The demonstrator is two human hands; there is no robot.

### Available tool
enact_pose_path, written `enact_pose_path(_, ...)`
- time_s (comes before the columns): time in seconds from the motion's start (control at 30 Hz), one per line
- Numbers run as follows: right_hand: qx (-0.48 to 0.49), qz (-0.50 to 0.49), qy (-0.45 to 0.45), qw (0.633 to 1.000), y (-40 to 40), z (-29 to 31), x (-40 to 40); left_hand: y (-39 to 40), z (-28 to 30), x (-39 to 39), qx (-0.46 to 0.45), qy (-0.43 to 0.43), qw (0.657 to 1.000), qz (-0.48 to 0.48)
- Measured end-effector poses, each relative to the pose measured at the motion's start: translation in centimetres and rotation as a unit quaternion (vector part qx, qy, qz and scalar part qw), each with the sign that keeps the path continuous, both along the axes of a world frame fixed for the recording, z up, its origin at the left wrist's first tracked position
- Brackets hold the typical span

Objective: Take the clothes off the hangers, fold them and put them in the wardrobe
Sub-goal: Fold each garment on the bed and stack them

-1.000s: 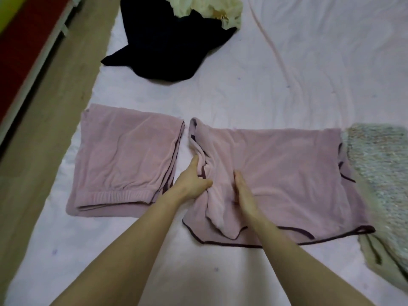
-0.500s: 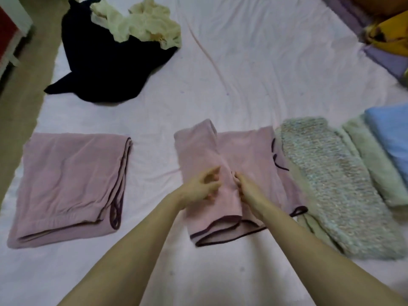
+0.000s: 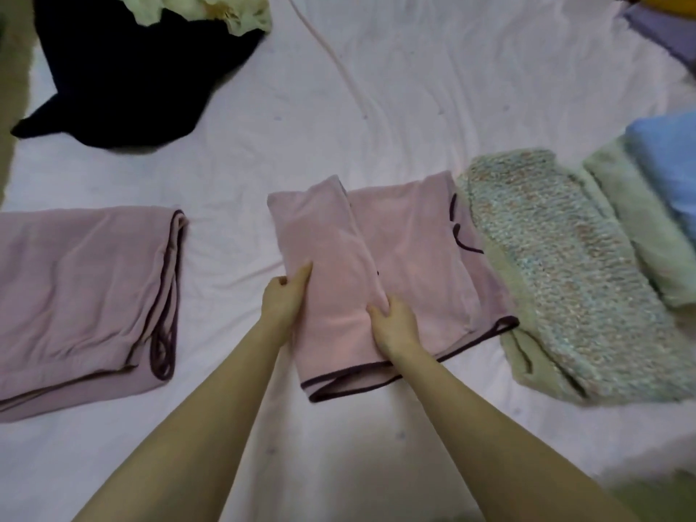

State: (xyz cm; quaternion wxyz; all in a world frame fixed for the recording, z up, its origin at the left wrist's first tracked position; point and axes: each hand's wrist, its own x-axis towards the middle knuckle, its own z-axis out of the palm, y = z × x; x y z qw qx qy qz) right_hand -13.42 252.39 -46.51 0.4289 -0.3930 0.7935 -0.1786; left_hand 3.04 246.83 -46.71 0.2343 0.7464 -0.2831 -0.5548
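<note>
The pink top [image 3: 380, 280] lies in the middle of the bed [image 3: 414, 107], partly folded, with its long axis running from near to far and leaning slightly left at the far end. Its left part is doubled over the middle as a long panel, and the dark-trimmed hem faces the near side. The left hand [image 3: 282, 299] grips the panel's left edge, thumb on top and fingers curled under the cloth. The right hand [image 3: 393, 325] pinches a ridge of fabric at the panel's right edge, fingers bent onto the cloth. The two hands sit apart, one on each side of the panel.

The top's right edge touches a speckled knit [image 3: 565, 273] lying folded along much the same axis, with a pale green garment [image 3: 632, 227] and a blue one [image 3: 666, 163] just beyond it on the right. To the left, past a strip of bare sheet, lie folded pink trousers [image 3: 83, 295] with dark trim, well apart from the top. Far left, a black garment [image 3: 124, 73] sprawls unfolded with a yellowish one [image 3: 211, 9] on its far edge. Bare sheet stretches on the far side of the top and on the near side around the forearms. The bed's left edge shows at the far left of the view.
</note>
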Motion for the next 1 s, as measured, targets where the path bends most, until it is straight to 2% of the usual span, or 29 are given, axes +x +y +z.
enact_pose_path(0.1,-0.002,-0.013,0.059,0.998,1.0,0.0,0.3,-1.0,-0.1,-0.2,-0.002,0.004,1.000,-0.016)
enact_pose_path(0.23,-0.149,0.013,0.105,0.983,-3.8,1.6,2.0,-3.5,0.3,0.1,0.020,0.030,0.999,-0.031)
enact_pose_path(0.3,-0.143,0.025,0.062,0.987,-8.1,2.4,3.1,-5.5,0.5,0.8,0.021,0.040,0.998,-0.037)
enact_pose_path(0.47,-0.025,0.040,-0.060,0.997,-16.2,1.9,2.7,-8.7,0.5,1.1,0.016,0.071,0.996,-0.043)
enact_pose_path(0.53,-0.041,0.054,-0.076,0.995,-16.7,1.0,2.3,-9.0,-0.2,1.0,0.014,0.074,0.996,-0.045)
enact_pose_path(0.63,-0.144,0.051,-0.011,0.988,-15.7,-0.7,2.4,-9.5,-1.0,0.4,0.017,0.028,0.999,-0.023)
enact_pose_path(0.77,-0.166,0.046,0.086,0.981,-15.0,-2.2,3.5,-9.9,-2.8,-0.9,-0.025,-0.094,0.995,-0.014)
enact_pose_path(0.87,-0.221,0.098,0.212,0.947,-12.5,-2.4,4.3,-9.8,-3.7,-1.2,-0.042,-0.136,0.990,-0.010)
enact_pose_path(0.93,-0.232,0.194,0.217,0.928,-9.4,-3.8,3.7,-9.6,-3.7,-1.2,-0.051,-0.145,0.988,-0.002)
enact_pose_path(1.0,-0.203,0.235,0.162,0.937,-7.3,-5.7,2.1,-8.8,-2.7,-1.8,-0.063,-0.147,0.987,0.005)
